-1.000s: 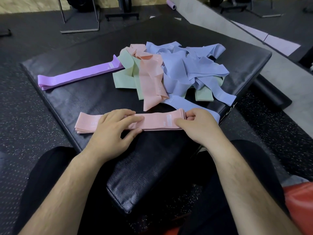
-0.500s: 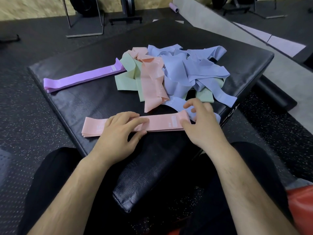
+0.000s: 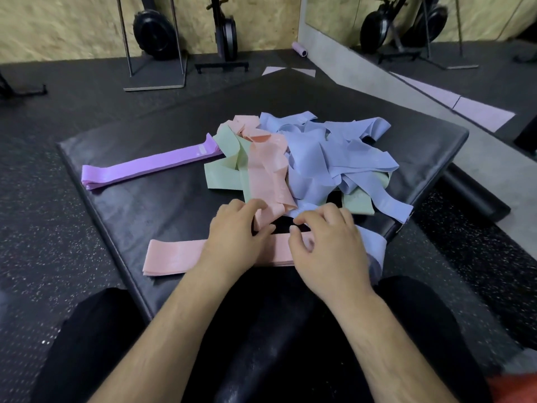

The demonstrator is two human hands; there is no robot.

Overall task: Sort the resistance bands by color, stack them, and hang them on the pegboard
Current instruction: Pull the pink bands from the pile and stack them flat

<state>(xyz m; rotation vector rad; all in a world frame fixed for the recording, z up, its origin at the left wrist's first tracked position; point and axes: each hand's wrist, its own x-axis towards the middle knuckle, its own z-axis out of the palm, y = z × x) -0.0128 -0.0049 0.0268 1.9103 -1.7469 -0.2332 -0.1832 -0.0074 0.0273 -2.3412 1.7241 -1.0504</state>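
Sorting step: pulling one more pink band out of the mixed pile (image 3: 325,158), my read; pegboard not in view.
Left hand (image 3: 235,231): fingers curled, thumb underneath, pinching the near end of the loose pink band (image 3: 267,175).
Right hand (image 3: 331,245): fingers curled above the right end of the pink stack (image 3: 171,257), beside a blue strip; can't tell if it grips anything.
Loose pink band: in the pile at the middle of the pad (image 3: 139,216), draped over a green band (image 3: 223,173) and the blue ones; long axis runs far-to-near, near end points at the pad's near edge.
Pink stack: flat along the near edge, long axis left-right, middle and right end hidden under both hands.
Key relation: loose band runs straight away from the left fingers, crosswise to the stack; likely needs roughly a quarter turn to lie on it. Left hand nearer.
Purple stack (image 3: 145,167): toward the left edge, long axis left-right, right end touching the pile.
Progress: early, judged; blue and green unsorted.
Risk: pull may drag neighbours along.
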